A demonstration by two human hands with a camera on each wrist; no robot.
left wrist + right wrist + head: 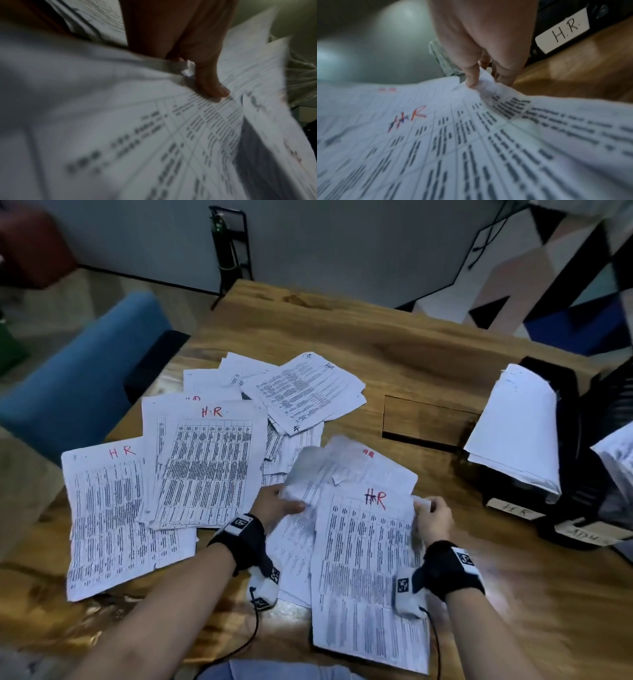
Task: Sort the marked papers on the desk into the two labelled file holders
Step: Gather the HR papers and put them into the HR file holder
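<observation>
White sheets pinched at both edges, low centre of the head view

Paper this thin creases fast: the right hand pinches the upper right corner of the sheet marked H.R in red, crumpling it there, and a hard pull could tear that corner. The left hand grips the edge of a second sheet, lifted and overlapping the first, so both could rise together and land in one holder unchecked; its mark is not readable. More marked papers fan across the wooden surface at centre left, and a sideways drag could scatter them. At right stand the H.R holder, already stuffed with paper, and a second holder whose label I judge reads ADM; a bent sheet may snag there
</observation>
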